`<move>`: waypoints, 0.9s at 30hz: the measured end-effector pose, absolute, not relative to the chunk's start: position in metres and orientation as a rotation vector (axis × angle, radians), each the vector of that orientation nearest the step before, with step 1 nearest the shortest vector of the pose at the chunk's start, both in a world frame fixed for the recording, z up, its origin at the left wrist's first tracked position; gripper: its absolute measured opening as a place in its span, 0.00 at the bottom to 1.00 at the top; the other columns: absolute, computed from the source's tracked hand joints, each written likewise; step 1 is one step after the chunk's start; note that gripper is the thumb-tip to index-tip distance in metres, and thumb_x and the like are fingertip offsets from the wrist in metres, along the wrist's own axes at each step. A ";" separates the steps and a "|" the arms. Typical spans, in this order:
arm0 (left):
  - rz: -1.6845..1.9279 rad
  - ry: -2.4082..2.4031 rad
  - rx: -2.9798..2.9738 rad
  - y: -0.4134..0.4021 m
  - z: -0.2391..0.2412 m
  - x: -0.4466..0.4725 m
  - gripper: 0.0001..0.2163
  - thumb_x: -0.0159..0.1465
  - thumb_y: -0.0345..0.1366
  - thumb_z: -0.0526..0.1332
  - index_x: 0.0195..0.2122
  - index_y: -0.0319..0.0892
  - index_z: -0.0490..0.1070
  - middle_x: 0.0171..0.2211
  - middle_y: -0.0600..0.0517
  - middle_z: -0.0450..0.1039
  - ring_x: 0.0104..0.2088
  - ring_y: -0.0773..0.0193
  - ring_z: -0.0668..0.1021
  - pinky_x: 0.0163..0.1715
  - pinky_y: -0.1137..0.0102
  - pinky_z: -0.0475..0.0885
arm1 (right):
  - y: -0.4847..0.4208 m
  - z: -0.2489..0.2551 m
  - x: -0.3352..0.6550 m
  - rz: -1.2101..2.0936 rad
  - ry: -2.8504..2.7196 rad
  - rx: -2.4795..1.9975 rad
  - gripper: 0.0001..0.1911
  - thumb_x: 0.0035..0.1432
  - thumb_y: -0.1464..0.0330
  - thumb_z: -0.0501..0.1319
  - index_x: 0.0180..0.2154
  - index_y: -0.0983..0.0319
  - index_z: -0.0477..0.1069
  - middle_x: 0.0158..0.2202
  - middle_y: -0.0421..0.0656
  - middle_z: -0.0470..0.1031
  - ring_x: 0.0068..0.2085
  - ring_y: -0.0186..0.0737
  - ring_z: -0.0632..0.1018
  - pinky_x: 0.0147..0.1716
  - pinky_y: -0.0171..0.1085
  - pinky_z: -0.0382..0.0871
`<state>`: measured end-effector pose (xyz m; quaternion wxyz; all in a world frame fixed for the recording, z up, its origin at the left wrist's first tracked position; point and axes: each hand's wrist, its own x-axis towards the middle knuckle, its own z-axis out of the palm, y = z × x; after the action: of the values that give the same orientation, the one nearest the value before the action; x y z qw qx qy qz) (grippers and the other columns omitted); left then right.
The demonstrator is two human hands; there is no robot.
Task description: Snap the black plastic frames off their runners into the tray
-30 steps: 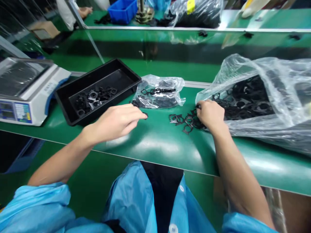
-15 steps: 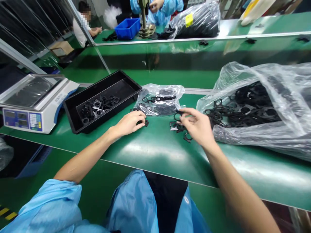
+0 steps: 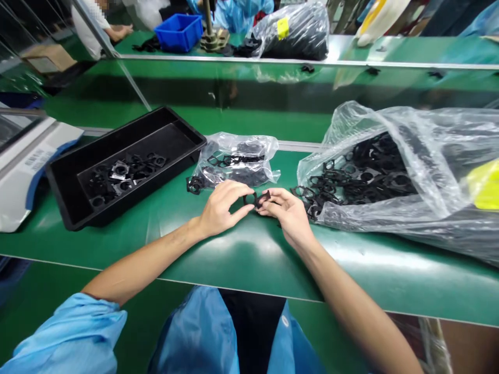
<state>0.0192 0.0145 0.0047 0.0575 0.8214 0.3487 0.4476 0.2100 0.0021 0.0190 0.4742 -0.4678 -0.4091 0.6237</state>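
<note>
My left hand [image 3: 223,209] pinches a small black ring-shaped part [image 3: 250,199] between thumb and fingers, above the green bench. Close against it, my right hand [image 3: 289,212] grips a dark part [image 3: 264,197] in its fingertips; whether the two pieces are joined, I cannot tell. Behind my hands lies a small clear bag [image 3: 241,179] with black parts in it. Several loose black parts [image 3: 194,184] sit at that bag's left end. To the right, a large open plastic bag [image 3: 351,218] holds a heap of black ring parts [image 3: 385,174], some spilling out near my right hand.
A black tray [image 3: 117,215] with several parts in it stands at the left, beside a partly visible scale [image 3: 35,166]. Across a clear partition are a blue bin [image 3: 179,32], a filled plastic bag [image 3: 300,34] and other people at another bench.
My hands have come together from opposite sides, with dark parts now between their fingertips. The left hand has left the parts beside the small bag. The view has shifted to the right.
</note>
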 end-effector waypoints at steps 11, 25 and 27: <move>1.409 1.004 2.426 0.006 -0.002 0.015 0.10 0.65 0.32 0.64 0.48 0.42 0.72 0.39 0.47 0.77 0.40 0.61 0.79 0.43 0.65 0.77 | -0.002 0.015 0.213 1.280 -1.388 -1.309 0.19 0.54 0.52 0.69 0.25 0.61 0.76 0.27 0.41 0.74 0.30 0.37 0.75 0.32 0.37 0.72; 1.376 0.973 2.382 0.006 -0.007 0.013 0.13 0.67 0.32 0.63 0.53 0.43 0.73 0.43 0.46 0.76 0.44 0.60 0.79 0.47 0.63 0.77 | -0.003 0.018 0.206 1.567 -1.168 -1.210 0.22 0.45 0.49 0.74 0.26 0.62 0.77 0.23 0.41 0.77 0.23 0.35 0.75 0.26 0.36 0.73; 1.356 0.967 2.371 0.006 -0.007 0.013 0.13 0.67 0.32 0.63 0.53 0.44 0.73 0.43 0.46 0.76 0.44 0.60 0.79 0.47 0.63 0.77 | -0.002 0.017 0.206 1.586 -1.123 -1.193 0.21 0.42 0.51 0.76 0.26 0.62 0.77 0.23 0.41 0.77 0.23 0.34 0.76 0.26 0.36 0.73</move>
<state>0.0132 0.0062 -0.0074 0.1216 0.8123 0.3311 0.4646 0.2065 -0.0018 0.0169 0.4174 -0.4756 -0.4473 0.6320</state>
